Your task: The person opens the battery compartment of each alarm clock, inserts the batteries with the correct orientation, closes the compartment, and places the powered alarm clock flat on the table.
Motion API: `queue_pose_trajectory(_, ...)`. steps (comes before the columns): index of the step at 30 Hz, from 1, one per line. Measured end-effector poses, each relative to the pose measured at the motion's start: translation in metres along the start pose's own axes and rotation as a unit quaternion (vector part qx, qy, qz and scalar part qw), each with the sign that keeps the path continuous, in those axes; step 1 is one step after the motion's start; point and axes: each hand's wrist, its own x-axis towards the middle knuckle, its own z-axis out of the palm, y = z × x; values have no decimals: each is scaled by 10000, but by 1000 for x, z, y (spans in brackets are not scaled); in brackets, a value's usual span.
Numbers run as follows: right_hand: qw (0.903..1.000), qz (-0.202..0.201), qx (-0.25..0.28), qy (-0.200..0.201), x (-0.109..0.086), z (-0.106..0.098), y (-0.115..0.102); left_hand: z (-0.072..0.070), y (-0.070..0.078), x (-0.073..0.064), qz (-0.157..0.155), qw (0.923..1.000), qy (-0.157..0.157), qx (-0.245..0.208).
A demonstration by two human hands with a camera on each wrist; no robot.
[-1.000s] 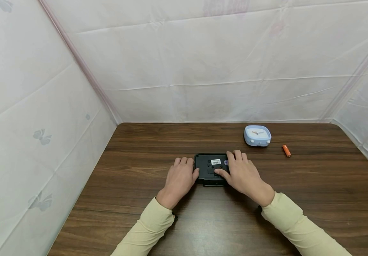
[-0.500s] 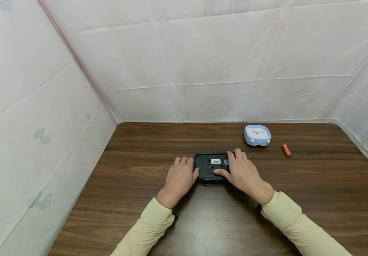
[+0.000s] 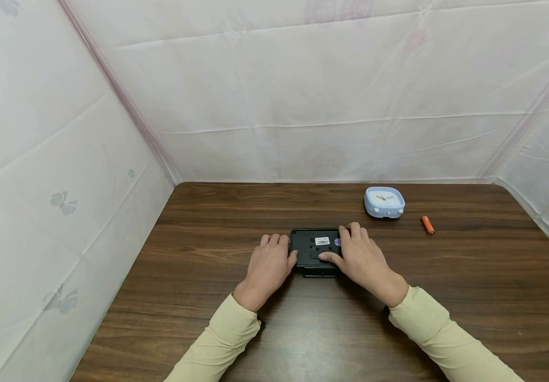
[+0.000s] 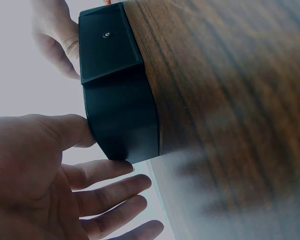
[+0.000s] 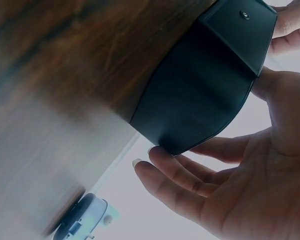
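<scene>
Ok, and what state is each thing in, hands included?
Black case: lying down, labelled side up
Blue clock: on its back, dial up
Orange battery: loose, lying on its side
Left hand: grips the case's left end
Right hand: grips its right end, thumb on top

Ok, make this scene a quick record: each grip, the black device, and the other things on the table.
left grip: holds the left end of the black device
right grip: holds its right end
black device: on the table, label facing up
blue clock: face up, beyond the device, to the right
orange battery: lying right of the clock, nearer the person
</scene>
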Motion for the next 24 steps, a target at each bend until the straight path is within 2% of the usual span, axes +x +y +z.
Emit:
queue_pose_trajectory(7, 10000, 36, 20, -73, 0, 0, -1, -1, 0, -1, -39, 10000, -70, -41)
queue_pose_trajectory(24, 10000, 30, 16, 53, 0, 1, -2, 0, 1, 0, 10, 10000, 29, -41)
